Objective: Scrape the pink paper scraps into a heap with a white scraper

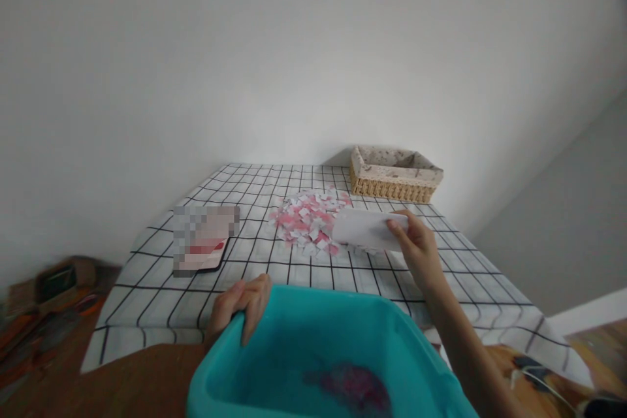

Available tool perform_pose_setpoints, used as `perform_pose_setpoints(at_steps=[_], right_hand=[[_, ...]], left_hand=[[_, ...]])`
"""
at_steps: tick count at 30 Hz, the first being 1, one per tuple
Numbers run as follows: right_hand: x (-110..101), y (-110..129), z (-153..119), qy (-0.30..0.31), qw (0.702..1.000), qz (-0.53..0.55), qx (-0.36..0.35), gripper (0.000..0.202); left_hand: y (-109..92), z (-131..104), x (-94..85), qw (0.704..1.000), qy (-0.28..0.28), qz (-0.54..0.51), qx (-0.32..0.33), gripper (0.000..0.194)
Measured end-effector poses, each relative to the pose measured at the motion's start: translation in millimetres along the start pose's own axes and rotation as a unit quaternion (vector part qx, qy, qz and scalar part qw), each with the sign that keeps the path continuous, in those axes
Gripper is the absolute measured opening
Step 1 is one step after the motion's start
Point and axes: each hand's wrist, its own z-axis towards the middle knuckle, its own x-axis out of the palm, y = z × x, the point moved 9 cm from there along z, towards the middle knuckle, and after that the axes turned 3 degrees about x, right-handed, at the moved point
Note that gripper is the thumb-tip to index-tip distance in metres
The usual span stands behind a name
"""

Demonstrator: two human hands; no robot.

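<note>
My left hand [242, 305] is closed over the far left corner of a turquoise plastic tub [323, 294], fingers hooked inside the rim. The tub is at the table's near edge. On its floor is a blurred dark pink heap [355, 386], whose kind I cannot make out. Between the thumb and fingers of my right hand [416, 238] is a flat white card [367, 227], held by its right end. The card is at the right side of a spread pile of pink and white paper scraps [308, 219], hiding part of it.
A white cloth with black grid lines [264, 179] covers the table. A wicker basket with a fabric lining [394, 186] stands at the back right. On the left lies a partly blurred phone [208, 255]. Brownish items [63, 284] are on the floor at left.
</note>
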Motion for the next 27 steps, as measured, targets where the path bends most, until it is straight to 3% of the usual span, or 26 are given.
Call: perform_pose_setpoints(at_steps=[4,9,16,23,27], right_hand=[[-3.8,1.8,-0.2,-0.014,1.0,0.004,-0.004,0.018],[-0.4,3.4,-1.2,-0.004,1.0,-0.02,0.0,0.018],[-0.4,5.9,-2.7,-0.003,1.0,-0.011,0.003,0.019],[0.6,1.0,-4.5,0.005,1.0,0.014,0.016,0.017],[3.1,1.3,-4.5,0.015,0.999,0.025,0.018,0.016]], left_hand=[[0.2,-1.2,-3.6,0.999,-0.033,0.002,0.007,0.062],[1.8,-1.3,-1.0,1.0,0.0,0.013,-0.008,0.062],[-13.9,-4.4,7.6,0.996,0.046,0.03,0.068,0.06],[-11.6,-16.1,11.0,0.994,-0.007,0.057,0.09,0.06],[-14.4,-19.7,17.1,0.99,0.02,0.085,0.11,0.061]])
